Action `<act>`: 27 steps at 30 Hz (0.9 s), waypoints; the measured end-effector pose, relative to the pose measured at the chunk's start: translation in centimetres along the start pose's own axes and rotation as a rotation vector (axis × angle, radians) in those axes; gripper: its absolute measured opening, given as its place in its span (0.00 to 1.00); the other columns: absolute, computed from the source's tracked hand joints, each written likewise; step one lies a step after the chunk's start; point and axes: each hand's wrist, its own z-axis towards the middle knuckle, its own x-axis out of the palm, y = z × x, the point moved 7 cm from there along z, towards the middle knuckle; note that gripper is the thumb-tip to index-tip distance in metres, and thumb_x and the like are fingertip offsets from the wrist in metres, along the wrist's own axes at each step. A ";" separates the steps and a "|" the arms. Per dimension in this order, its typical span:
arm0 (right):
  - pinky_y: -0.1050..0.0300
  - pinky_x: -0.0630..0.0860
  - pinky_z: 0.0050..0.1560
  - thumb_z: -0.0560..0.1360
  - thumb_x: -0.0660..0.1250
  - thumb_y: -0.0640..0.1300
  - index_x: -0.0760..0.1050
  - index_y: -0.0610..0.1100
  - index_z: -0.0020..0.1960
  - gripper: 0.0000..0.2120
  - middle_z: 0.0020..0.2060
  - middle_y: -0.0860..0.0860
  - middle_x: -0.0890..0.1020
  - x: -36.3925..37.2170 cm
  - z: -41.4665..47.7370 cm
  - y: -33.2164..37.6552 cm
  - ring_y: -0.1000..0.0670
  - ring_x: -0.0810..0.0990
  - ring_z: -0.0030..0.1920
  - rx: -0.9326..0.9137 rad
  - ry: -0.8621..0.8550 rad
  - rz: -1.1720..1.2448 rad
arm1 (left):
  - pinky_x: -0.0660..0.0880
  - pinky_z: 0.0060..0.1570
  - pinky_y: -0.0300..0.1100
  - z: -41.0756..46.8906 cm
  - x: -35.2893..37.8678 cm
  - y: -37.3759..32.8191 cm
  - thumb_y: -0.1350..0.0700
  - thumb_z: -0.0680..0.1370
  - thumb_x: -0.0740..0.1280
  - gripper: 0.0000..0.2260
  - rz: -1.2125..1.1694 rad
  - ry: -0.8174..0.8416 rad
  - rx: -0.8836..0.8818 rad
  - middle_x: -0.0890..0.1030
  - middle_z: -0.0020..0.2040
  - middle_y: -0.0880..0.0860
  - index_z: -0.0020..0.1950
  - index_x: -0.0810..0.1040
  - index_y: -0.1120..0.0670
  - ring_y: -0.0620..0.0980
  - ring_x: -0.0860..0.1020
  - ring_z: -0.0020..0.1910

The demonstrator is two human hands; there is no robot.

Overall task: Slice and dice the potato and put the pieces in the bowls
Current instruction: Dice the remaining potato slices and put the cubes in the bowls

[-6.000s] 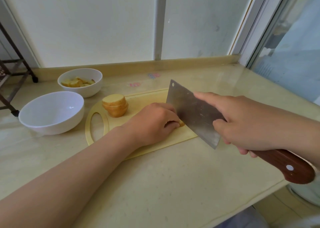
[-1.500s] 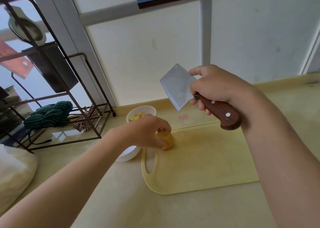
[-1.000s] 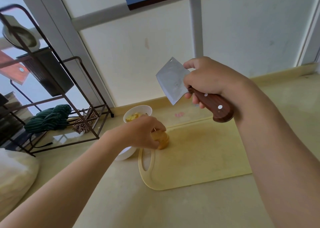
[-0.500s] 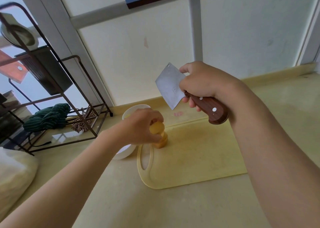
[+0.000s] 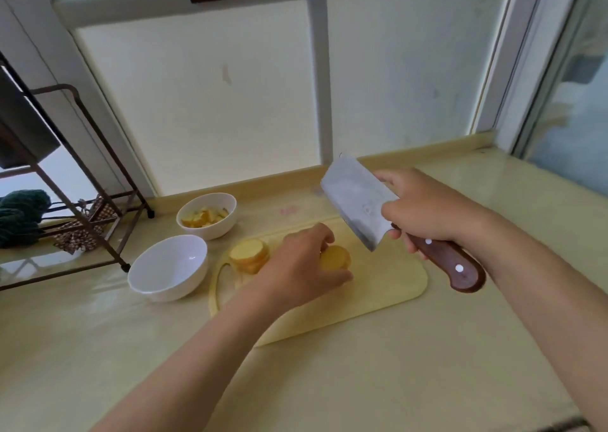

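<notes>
Counter: you are working on a pale cream, glossy countertop (image 5: 362, 382) that ends at a raised lip (image 5: 263, 181) under the window panels.
Cutting board: your pale yellow cutting board (image 5: 388, 287) lies flat near the middle, with its handle slot to your left.
Near bowl: a white bowl (image 5: 164, 287) stands just beside the board's handle end.
Far bowl: a smaller white bowl (image 5: 210, 229) stands behind it, closer to the lip.
Rack: at your far left, a dark metal rack (image 5: 125, 267) has two feet on the surface.
Marks: you can see small pink marks (image 5: 289, 210) on the counter behind the board.
</notes>
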 end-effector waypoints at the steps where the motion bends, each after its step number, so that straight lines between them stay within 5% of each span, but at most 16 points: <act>1: 0.54 0.77 0.25 0.74 0.56 0.34 0.70 0.53 0.71 0.29 0.34 0.40 0.82 -0.3 -0.6 -1.0 0.44 0.82 0.27 0.026 -0.006 -0.026 | 0.76 0.46 0.44 0.5 0.5 -0.2 0.41 0.70 0.74 0.21 0.037 -0.012 -0.006 0.77 0.50 0.46 0.56 0.72 0.49 0.47 0.75 0.46; 5: 0.59 0.74 0.22 0.74 0.58 0.36 0.71 0.46 0.58 0.14 0.39 0.39 0.84 -0.6 -2.2 -4.0 0.46 0.80 0.24 0.120 -0.007 -0.133 | 0.65 0.41 0.42 1.4 2.0 -1.6 0.39 0.74 0.68 0.17 0.148 -0.033 0.003 0.76 0.47 0.48 0.53 0.73 0.50 0.50 0.71 0.46; 8: 0.56 0.77 0.24 0.74 0.58 0.38 0.69 0.49 0.56 0.12 0.39 0.38 0.85 -0.1 -2.5 -4.8 0.45 0.82 0.27 0.130 0.022 -0.188 | 0.69 0.42 0.44 1.0 2.4 -1.6 0.40 0.75 0.67 0.14 0.127 -0.004 0.118 0.76 0.42 0.47 0.47 0.74 0.50 0.50 0.73 0.43; 12: 0.56 0.78 0.25 0.76 0.58 0.39 0.68 0.49 0.56 0.11 0.41 0.40 0.83 1.2 -2.4 -4.4 0.47 0.83 0.26 0.109 0.074 -0.229 | 0.74 0.56 0.42 0.2 2.0 -0.2 0.51 0.74 0.71 0.20 -0.024 0.038 0.102 0.80 0.54 0.49 0.65 0.77 0.49 0.47 0.77 0.52; 14: 0.53 0.80 0.27 0.78 0.58 0.39 0.68 0.48 0.58 0.11 0.44 0.42 0.81 1.9 -2.3 -3.9 0.47 0.84 0.28 0.103 0.098 -0.261 | 0.74 0.56 0.41 0.1 2.2 -0.2 0.51 0.75 0.70 0.19 -0.032 0.010 0.066 0.79 0.54 0.49 0.65 0.77 0.49 0.47 0.77 0.52; 18: 0.51 0.81 0.29 0.79 0.57 0.39 0.66 0.47 0.62 0.12 0.46 0.43 0.78 2.8 -2.4 -2.7 0.46 0.85 0.31 0.090 0.110 -0.310 | 0.72 0.48 0.45 -0.1 2.8 -1.1 0.45 0.75 0.69 0.11 0.055 -0.037 0.080 0.77 0.45 0.51 0.49 0.80 0.52 0.52 0.74 0.47; 23: 0.57 0.75 0.27 0.79 0.56 0.38 0.65 0.46 0.64 0.13 0.44 0.44 0.77 3.6 -1.4 -1.5 0.46 0.84 0.31 0.053 0.114 -0.358 | 0.72 0.49 0.45 -0.6 3.1 -1.9 0.41 0.76 0.67 0.18 0.119 -0.096 0.138 0.77 0.48 0.52 0.58 0.77 0.52 0.53 0.74 0.49; 27: 0.56 0.74 0.27 0.80 0.56 0.38 0.66 0.46 0.63 0.13 0.44 0.43 0.77 3.9 -0.6 -1.1 0.46 0.84 0.32 0.050 0.115 -0.363 | 0.72 0.51 0.43 -0.7 2.4 -1.6 0.49 0.75 0.69 0.13 0.026 -0.055 0.370 0.76 0.52 0.51 0.57 0.81 0.53 0.52 0.73 0.50</act>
